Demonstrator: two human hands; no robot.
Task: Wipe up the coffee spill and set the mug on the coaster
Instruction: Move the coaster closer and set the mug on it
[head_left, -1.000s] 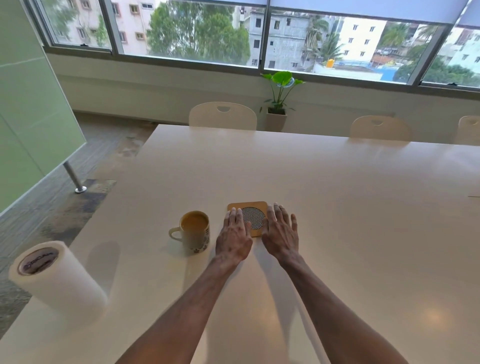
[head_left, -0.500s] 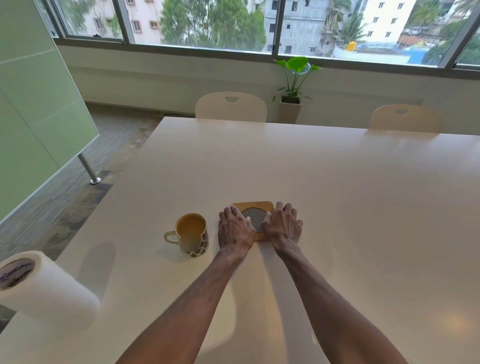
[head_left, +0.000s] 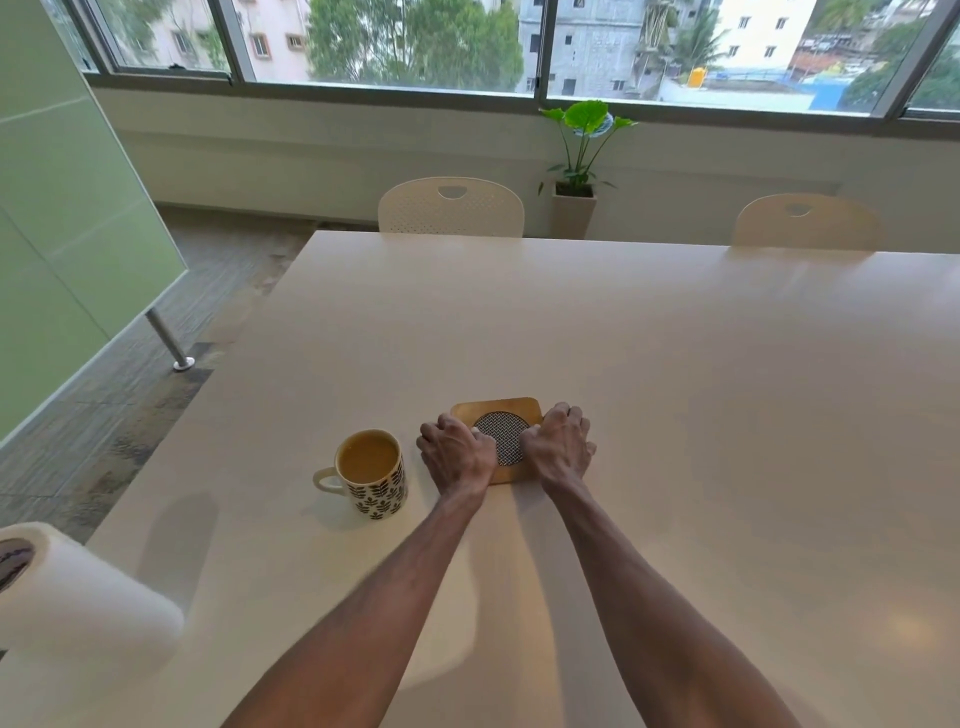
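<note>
A square, light-brown wooden coaster (head_left: 501, 413) with rounded corners and a round black-and-white woven centre lies flat on the long, glossy white table (head_left: 675, 364), a little left of its middle. The left hand (head_left: 457, 457) grasps the coaster's left edge and the right hand (head_left: 558, 449) its right edge; both have their fingers curled down over the sides, knuckles up, and cover the near corners. The far edge and the woven disc show between them.

Just left of the left hand, apart from the coaster, a cream ceramic mug (head_left: 371, 475) with a black leaf pattern stands upright on the table. Its handle points left and it is nearly full of light-brown coffee.

A white paper towel roll (head_left: 88, 608) sits at the near left corner. Two cream plastic chairs (head_left: 451, 208) stand at the far side, with a green potted plant (head_left: 576, 171) between them by the window wall.
</note>
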